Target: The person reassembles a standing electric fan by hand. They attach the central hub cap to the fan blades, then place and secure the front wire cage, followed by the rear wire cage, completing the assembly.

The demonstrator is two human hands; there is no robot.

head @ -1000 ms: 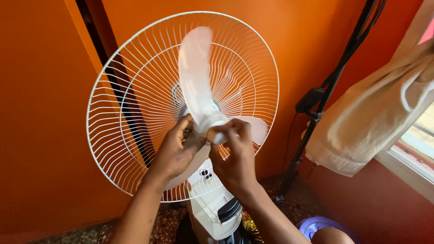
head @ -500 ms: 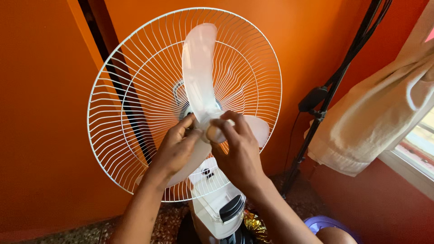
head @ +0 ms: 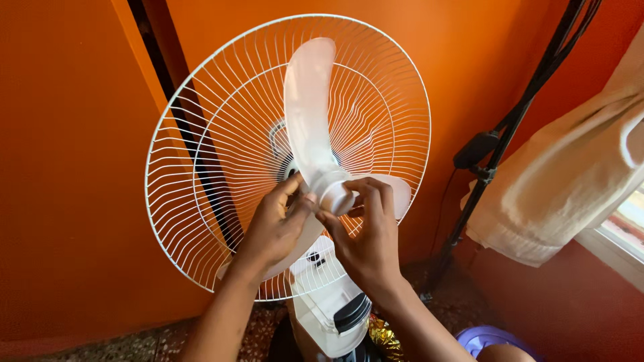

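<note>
Nearest the camera, the two forearms rise from the bottom edge and meet at the middle of a white fan. The left hand [head: 275,224] curls its fingers partly closed against the left side of the hub cap [head: 337,196], thumb and fingertips touching the plastic there. The right hand [head: 369,234] closes from the right and below, its fingers bent round the same small rounded cap, which sits at the centre of the fan blades [head: 308,110].

The cap is probably light, hard and smooth, so it likely slips under a loose pinch; its round side is the place to grip. The blades look thin and translucent white, likely flexible and easy to crack, best held close to the hub. One blade stands upright, another shows to the right behind the fingers.

Below the hands is the white motor housing [head: 329,305] with a dark control. Behind the blades stands the rear wire guard [head: 201,201], round and white. Farther back are the orange wall [head: 67,167], a black stand [head: 496,154] and a cream cloth [head: 570,194] at right.
</note>
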